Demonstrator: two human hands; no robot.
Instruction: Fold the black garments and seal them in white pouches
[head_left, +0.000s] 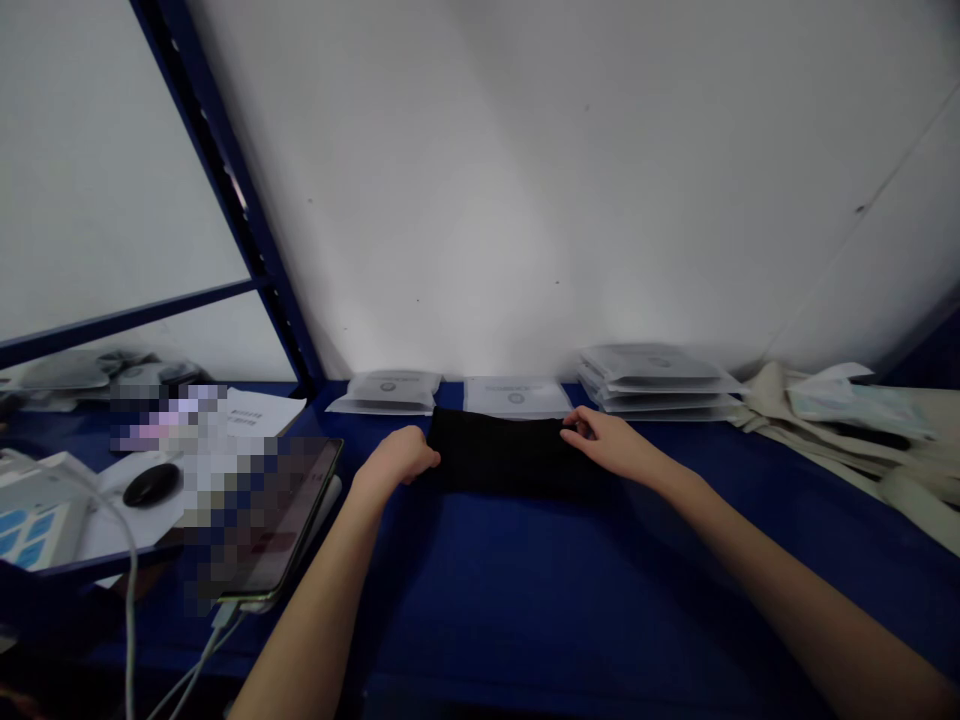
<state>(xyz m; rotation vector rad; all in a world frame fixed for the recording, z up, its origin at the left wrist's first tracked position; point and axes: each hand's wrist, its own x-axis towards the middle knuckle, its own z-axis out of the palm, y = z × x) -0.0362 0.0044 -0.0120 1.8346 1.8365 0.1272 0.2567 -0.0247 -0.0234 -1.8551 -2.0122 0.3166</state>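
Note:
A folded black cloth (499,450) lies on the blue table (525,590) near the back wall. My left hand (397,458) is closed on the cloth's left edge. My right hand (607,440) pinches its upper right corner. Both forearms reach in from the bottom of the view.
Flat grey packets lie along the wall: one (390,390), another (516,396) and a stack (656,378). Pale cloth bags (847,420) are heaped at the right. To the left are a tablet (277,520) with a cable, a black mouse (151,484), papers and a blue shelf post (247,230).

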